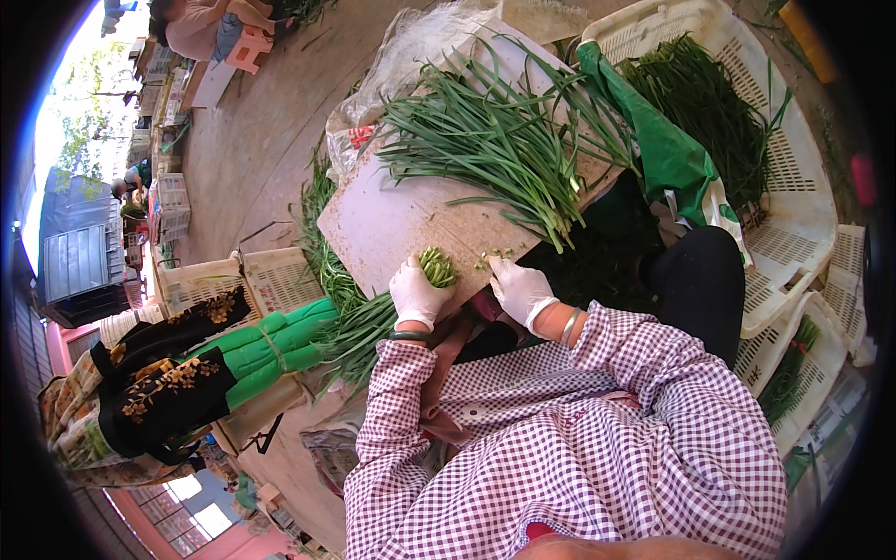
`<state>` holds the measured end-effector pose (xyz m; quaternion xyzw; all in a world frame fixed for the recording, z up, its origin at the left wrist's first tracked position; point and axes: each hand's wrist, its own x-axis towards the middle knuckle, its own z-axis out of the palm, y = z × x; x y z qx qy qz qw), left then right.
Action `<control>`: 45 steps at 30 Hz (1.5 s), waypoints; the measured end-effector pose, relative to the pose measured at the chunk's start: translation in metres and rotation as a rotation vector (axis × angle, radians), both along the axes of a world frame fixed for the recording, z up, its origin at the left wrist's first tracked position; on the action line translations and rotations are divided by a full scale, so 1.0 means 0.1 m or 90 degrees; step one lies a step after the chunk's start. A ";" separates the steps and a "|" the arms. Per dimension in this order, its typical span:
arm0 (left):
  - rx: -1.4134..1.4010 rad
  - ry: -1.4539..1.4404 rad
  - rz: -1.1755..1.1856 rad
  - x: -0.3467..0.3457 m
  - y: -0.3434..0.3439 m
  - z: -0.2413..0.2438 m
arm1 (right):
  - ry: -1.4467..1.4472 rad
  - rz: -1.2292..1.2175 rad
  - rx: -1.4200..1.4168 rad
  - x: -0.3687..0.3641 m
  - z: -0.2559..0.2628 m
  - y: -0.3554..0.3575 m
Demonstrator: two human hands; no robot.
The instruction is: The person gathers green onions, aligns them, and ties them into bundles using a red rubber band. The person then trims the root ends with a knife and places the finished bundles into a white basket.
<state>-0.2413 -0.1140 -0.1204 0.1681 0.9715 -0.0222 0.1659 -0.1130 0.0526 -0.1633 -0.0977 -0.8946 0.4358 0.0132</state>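
Note:
My left hand (pixel 420 290), in a white glove, grips a bundle of green garlic chives (pixel 360 336) near its cut ends, which face up over the board's near edge; the leaves trail down to the left. My right hand (pixel 519 288), gloved too, is at the board's near corner, fingers bent beside small cut stem pieces (pixel 498 252); whether it holds something small, I cannot tell. A large loose pile of chives (pixel 483 140) lies across the far part of the pale, dirt-specked board (pixel 399 224), stem ends pointing toward me.
On the right stands a big white plastic basket (pixel 798 203) of chives with a green sack (pixel 658 140) over its edge. Clear plastic sheeting (pixel 392 70) lies beyond the board. Green wrapped rolls (pixel 280 339) and crates (pixel 273 276) are at left. A person (pixel 199 28) sits on a stool farther off.

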 end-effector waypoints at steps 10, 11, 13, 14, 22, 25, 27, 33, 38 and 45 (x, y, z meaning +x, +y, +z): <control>0.049 0.066 0.032 0.08 -0.02 0.02 | 0.027 0.096 0.089 0.02 0.06 -0.01; 0.045 0.065 0.023 0.07 -0.01 0.02 | 0.018 0.112 0.077 0.02 0.08 0.01; 0.033 0.062 0.003 0.05 -0.01 0.00 | 0.076 0.094 0.099 0.12 0.16 -0.01; 0.040 0.055 -0.010 0.02 -0.01 -0.01 | 0.094 0.089 0.110 0.16 0.21 -0.02; 0.031 0.020 0.012 -0.04 -0.07 -0.17 | 0.073 0.138 0.150 0.42 0.25 -0.08; 0.042 0.036 0.020 -0.04 -0.10 -0.23 | 0.060 0.135 0.152 0.45 0.24 -0.09; 0.042 0.043 0.021 -0.04 -0.10 -0.24 | 0.057 0.130 0.150 0.45 0.25 -0.09; 0.052 0.072 0.030 -0.01 -0.12 -0.28 | 0.003 0.142 0.143 0.42 0.32 -0.09; 0.061 0.075 0.031 0.04 0.02 -0.15 | -0.100 0.154 0.041 0.19 0.41 -0.11; 0.029 0.063 0.030 0.04 -0.01 -0.16 | -0.175 0.170 -0.015 -0.07 0.39 -0.15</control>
